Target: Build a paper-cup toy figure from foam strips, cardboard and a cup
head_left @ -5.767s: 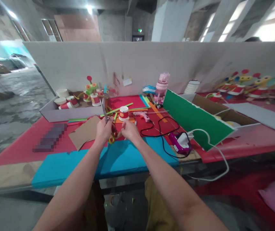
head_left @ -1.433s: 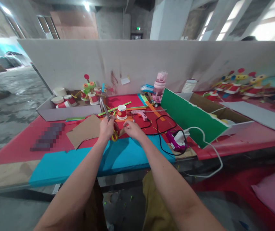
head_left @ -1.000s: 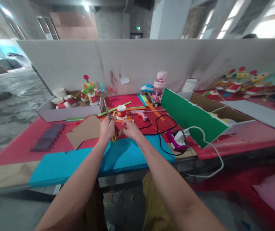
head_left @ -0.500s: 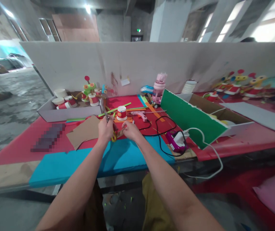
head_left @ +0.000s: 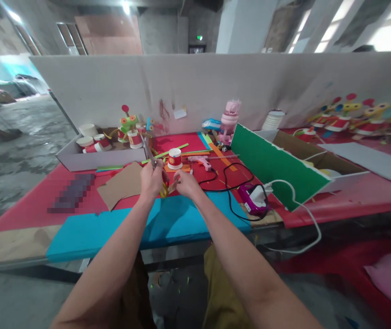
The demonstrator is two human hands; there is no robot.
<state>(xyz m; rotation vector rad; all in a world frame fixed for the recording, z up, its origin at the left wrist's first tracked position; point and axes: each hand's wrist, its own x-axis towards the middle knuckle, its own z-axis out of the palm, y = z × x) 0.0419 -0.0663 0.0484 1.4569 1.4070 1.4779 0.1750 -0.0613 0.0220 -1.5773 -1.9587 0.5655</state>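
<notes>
My left hand (head_left: 151,179) is closed round the yellow handles of a pair of scissors (head_left: 148,153), whose blades point up and away. My right hand (head_left: 186,183) is just beside it, fingers pinched on a small brown piece of card (head_left: 172,186) held against the scissors. Both hands hover over the seam between the red table cover (head_left: 38,201) and a blue foam sheet (head_left: 168,217). A red and white paper cup (head_left: 174,159) stands just beyond my hands.
A brown cardboard sheet (head_left: 122,183) lies to the left. A pink glue gun (head_left: 200,161), black cable (head_left: 228,180) and purple power plug (head_left: 255,201) lie to the right, beside a green-sided cardboard box (head_left: 274,167). A grey tray (head_left: 96,157) holds cups and craft figures at the back.
My hands have stayed together at the same spot, shifting only slightly; the scissors' blades tilt a little differently. The view has moved a bit with my head.
</notes>
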